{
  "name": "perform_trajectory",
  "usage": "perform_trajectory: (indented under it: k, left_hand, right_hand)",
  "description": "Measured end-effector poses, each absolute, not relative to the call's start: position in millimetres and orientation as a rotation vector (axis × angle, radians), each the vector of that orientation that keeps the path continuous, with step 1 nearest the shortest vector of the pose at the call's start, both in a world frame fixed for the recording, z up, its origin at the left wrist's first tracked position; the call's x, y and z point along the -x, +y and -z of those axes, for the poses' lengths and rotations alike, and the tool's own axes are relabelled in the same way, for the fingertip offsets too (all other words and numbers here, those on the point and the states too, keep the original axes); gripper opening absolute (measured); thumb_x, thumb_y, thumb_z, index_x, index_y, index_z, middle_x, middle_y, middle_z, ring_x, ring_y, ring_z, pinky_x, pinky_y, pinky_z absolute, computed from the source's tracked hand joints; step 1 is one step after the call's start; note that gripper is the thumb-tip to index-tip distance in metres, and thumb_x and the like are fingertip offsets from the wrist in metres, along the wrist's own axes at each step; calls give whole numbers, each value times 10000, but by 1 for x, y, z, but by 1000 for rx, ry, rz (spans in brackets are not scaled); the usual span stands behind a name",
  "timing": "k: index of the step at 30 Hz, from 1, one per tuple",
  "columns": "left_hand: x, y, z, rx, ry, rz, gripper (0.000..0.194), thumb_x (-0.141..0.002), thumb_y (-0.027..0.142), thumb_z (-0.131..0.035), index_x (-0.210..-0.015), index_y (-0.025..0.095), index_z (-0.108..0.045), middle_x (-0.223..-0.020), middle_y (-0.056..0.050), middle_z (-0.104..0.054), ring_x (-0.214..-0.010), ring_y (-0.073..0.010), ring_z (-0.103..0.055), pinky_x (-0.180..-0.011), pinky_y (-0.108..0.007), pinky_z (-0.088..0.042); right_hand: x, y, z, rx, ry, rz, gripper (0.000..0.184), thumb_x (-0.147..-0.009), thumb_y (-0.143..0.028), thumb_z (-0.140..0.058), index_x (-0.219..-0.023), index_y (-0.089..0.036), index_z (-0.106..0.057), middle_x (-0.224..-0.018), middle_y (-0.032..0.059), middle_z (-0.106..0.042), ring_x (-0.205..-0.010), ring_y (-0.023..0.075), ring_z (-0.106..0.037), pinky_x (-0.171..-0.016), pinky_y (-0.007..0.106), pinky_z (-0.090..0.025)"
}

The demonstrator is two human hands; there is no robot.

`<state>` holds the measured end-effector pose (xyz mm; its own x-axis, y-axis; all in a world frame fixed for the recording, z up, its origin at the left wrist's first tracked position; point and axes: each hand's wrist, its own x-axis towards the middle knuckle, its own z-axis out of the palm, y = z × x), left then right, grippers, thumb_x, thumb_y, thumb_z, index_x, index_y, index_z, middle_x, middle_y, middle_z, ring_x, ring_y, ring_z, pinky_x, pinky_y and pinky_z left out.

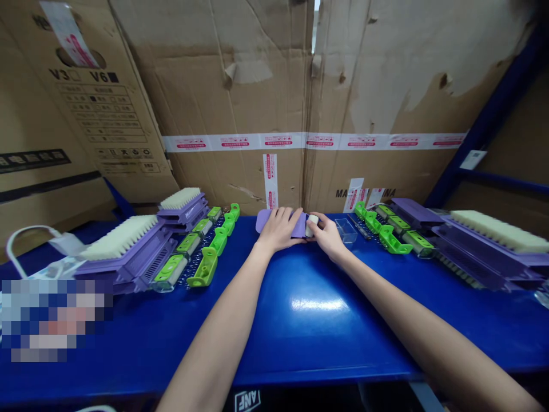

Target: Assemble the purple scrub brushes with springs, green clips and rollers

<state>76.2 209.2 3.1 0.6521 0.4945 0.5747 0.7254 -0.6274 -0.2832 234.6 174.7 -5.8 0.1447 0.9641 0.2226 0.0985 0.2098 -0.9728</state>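
My left hand (279, 229) lies palm down on a flat purple plastic piece (262, 220) at the far middle of the blue table (300, 309), fingers pressed on it. My right hand (328, 234) pinches a small white cylinder (311, 225) against the right end of that purple piece. A small clear plastic box (345, 230) stands just right of my right hand.
At the left lie purple brush units with cream bristles (128, 246) and a row of green and clear parts (201, 246). At the right lie more green parts (392, 232) and purple brush units (489, 240). Large cardboard boxes (274, 97) wall the back. A white cable (26, 240) loops far left.
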Motion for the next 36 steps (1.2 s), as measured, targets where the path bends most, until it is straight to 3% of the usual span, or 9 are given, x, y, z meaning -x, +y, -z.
perform_trajectory:
  k: [4, 10, 15, 23, 36]
  left_hand:
    - [-77, 210, -2, 2351, -952, 633, 865, -718, 650, -609, -1341, 89, -393, -1173, -186, -545, -1066, -321, -497, -892, -413, -348]
    - [-77, 212, 1, 2343, -956, 641, 871, -726, 681, -574, -1343, 93, -398, -1179, -180, -548, -1073, -315, -494, -899, -401, -339]
    - [-77, 211, 2, 2321, -962, 629, 890, -711, 686, -586, -1350, 94, -403, -1182, -181, -546, -1063, -321, -495, -894, -402, -341]
    - [-80, 208, 5, 2284, -955, 579, 850, -769, 667, -526, -1368, 81, -386, -1195, -203, -525, -1074, -325, -485, -891, -411, -338]
    - [-78, 208, 6, 2361, -1026, 751, 701, -776, 539, -568, -1316, 120, -414, -1175, -168, -497, -1071, -313, -464, -903, -421, -353]
  right_hand:
    - [-237, 180, 8, 1232, -1292, -833, 449, -811, -346, -543, -1219, -158, -542, -1004, 87, -662, -787, 177, -638, -564, 267, -552]
    - [-245, 192, 16, 1333, -1459, -589, 435, -845, -332, -497, -1232, -140, -556, -1092, 103, -670, -954, 205, -634, -807, 341, -527]
    - [-244, 187, 9, 1454, -1608, -425, 485, -869, -315, -477, -1304, -102, -505, -1128, 140, -664, -1018, 234, -630, -889, 350, -476]
    - [-238, 177, -4, 1628, -1681, -351, 541, -889, -287, -464, -1370, -42, -430, -1201, 197, -622, -1160, 284, -566, -929, 346, -435]
    - [-244, 178, 14, 1311, -1705, -407, 592, -878, -342, -449, -1429, -139, -374, -1312, 124, -561, -1183, 260, -548, -977, 399, -427]
